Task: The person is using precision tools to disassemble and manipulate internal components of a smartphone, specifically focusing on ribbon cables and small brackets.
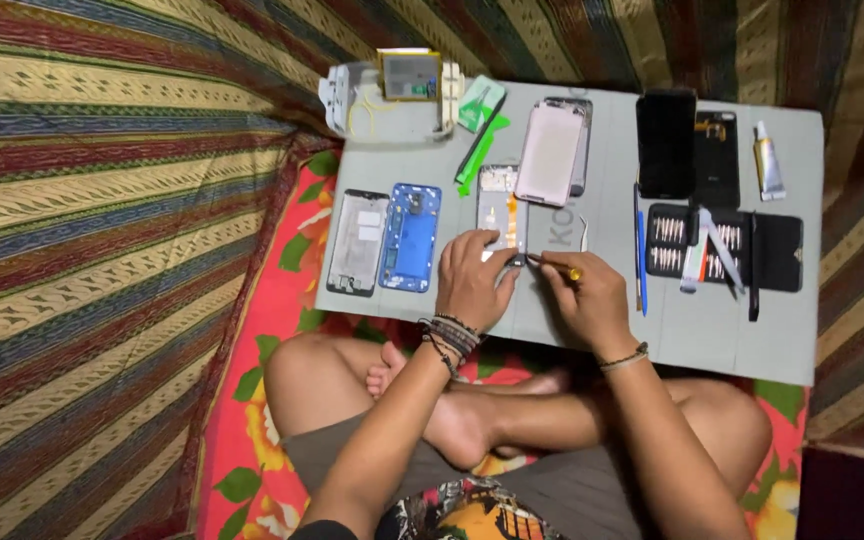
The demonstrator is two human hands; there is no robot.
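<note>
I sit cross-legged with a grey mat (732, 345) across my knees. My left hand (472, 282) presses down on the lower end of an opened phone (501, 208), fingers spread flat to pin it; the hand is not closed around anything. My right hand (584, 298) is pinched shut on a thin screwdriver (552, 266), its tip touching the phone's bottom edge, just beside my left fingertips.

Step in hand, as I judge it: working a screw or clip at the base of the phone. The next move calls for a steady, upright tool and firm downward hold from the left hand, so the tip does not skid onto the board.

On the mat otherwise: a blue frame (410, 236) and a grey frame (359, 242) to the left, a pink back cover (550, 154) above, a black phone (666, 142) and a bit kit (722, 245) well to the right, a glue tube (768, 160) at the far corner.
</note>
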